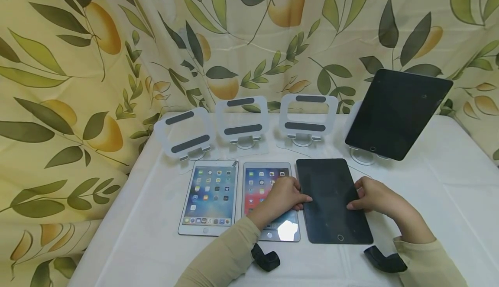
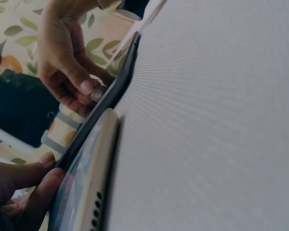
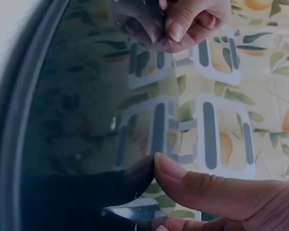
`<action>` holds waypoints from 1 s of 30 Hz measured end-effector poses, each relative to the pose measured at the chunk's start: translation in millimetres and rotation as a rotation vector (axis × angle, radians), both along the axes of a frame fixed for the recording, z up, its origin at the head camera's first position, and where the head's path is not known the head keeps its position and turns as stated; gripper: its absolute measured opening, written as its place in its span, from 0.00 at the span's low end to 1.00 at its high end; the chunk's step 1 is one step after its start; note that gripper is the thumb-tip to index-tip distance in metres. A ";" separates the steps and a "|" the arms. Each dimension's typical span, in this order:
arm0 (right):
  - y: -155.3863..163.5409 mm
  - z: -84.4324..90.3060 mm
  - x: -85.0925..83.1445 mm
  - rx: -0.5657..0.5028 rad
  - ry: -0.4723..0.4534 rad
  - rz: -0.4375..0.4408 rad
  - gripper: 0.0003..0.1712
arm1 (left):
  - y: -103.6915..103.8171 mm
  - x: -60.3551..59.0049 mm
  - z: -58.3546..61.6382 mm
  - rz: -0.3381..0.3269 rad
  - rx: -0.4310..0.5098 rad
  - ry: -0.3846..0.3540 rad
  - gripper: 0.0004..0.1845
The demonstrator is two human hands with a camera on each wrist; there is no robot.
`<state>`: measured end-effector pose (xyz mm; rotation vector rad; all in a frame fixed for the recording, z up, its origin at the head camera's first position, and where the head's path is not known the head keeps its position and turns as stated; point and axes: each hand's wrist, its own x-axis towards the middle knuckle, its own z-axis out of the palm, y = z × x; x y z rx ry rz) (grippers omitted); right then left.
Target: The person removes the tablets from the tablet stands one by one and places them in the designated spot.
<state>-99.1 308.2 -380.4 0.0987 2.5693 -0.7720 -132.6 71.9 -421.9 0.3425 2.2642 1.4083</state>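
A small black tablet (image 1: 331, 200) with a dark screen lies on the white table (image 1: 448, 200), rightmost in a row of three. My left hand (image 1: 300, 202) pinches its left edge, reaching over the middle tablet (image 1: 259, 183), whose screen is lit. My right hand (image 1: 352, 200) pinches the black tablet's right edge, thumb on the glass. The right wrist view shows the glossy screen (image 3: 77, 120), my right thumb (image 3: 183, 180) on it and the left hand (image 3: 188, 19) across from it. In the left wrist view both hands (image 2: 29, 192) (image 2: 72, 62) hold the black tablet's edge (image 2: 111, 96).
A white tablet (image 1: 208, 198) with a lit screen lies at the left of the row. Behind stand three bare white tablet stands (image 1: 243, 120), and a large black tablet (image 1: 397, 114) leans on a fourth at the back right. A leaf-patterned curtain (image 1: 78, 62) closes off the back and left.
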 end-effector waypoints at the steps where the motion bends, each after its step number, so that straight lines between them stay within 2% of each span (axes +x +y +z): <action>1: -0.3 -0.2 0.5 0.009 -0.001 0.005 0.36 | 0.4 0.3 0.2 0.006 -0.008 0.005 0.19; 5: -1.0 -0.9 2.6 0.050 -0.019 0.028 0.39 | 0.7 1.3 0.5 0.019 -0.024 0.038 0.27; 13: -2.2 2.5 3.4 0.082 0.013 0.055 0.41 | -2.4 2.1 -1.0 0.010 -0.018 0.100 0.27; 20: -1.4 10.9 4.3 0.091 0.020 -0.011 0.43 | -1.7 1.5 -0.2 -0.010 -0.059 0.165 0.27; 30: 0.6 18.2 6.3 0.084 0.065 -0.087 0.46 | 10.1 0.0 10.6 -0.047 -0.058 0.233 0.23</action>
